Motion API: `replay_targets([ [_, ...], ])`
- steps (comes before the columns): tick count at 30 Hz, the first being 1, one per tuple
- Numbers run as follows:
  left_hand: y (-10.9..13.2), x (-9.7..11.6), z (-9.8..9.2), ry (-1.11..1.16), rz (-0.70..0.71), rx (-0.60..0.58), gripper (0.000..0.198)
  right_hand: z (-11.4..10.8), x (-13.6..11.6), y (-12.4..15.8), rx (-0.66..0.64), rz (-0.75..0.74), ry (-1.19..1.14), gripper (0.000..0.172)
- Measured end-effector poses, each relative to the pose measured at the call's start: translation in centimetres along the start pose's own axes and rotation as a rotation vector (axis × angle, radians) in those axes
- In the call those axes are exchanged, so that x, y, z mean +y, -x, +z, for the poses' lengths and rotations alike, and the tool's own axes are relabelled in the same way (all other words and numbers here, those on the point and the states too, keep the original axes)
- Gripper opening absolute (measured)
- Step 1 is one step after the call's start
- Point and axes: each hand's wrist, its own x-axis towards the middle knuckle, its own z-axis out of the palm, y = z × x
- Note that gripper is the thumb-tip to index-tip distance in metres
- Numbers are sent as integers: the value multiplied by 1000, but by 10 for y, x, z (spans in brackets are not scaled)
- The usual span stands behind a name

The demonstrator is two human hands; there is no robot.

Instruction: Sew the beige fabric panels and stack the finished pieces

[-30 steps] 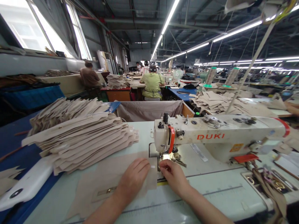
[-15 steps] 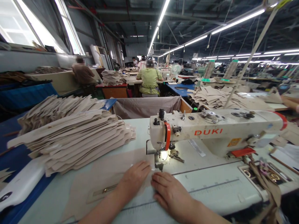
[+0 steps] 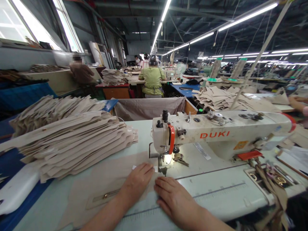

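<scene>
A beige fabric panel (image 3: pixel 113 166) lies on the pale table, its right end near the needle area of the sewing machine (image 3: pixel 211 131). My left hand (image 3: pixel 139 179) rests flat on this panel, fingers stretched toward the needle. Bits of a small white piece (image 3: pixel 156 168) show at both sides of its fingertips; the rest is covered. My right hand (image 3: pixel 174 199) lies at the panel's right edge, fingers extended and touching the cloth there. Beside my left wrist, a zipper (image 3: pixel 105 195) with a brass-coloured pull sits in a rectangular window of the panel.
Stacked beige pieces (image 3: pixel 81 144) cover the table's left side, with a white rounded object (image 3: pixel 20 189) near them. At right, a recessed tray (image 3: pixel 271 179) holds metal rings and straps. A metal tool (image 3: pixel 180 159) lies beside the needle. Other people work farther back.
The view has shifted slightly. A bit more of the white piece shows around my left fingertips. Both hands stay on the fabric in nearly the same pose.
</scene>
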Motion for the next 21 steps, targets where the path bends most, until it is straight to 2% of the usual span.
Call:
replay_targets([
  [8, 1, 1, 3, -29, 10, 11, 27, 1, 1, 0, 42, -7, -15, 32],
  [21, 4, 1, 7, -52, 10, -10, 33, -3, 1, 0, 26, -16, -21, 30],
])
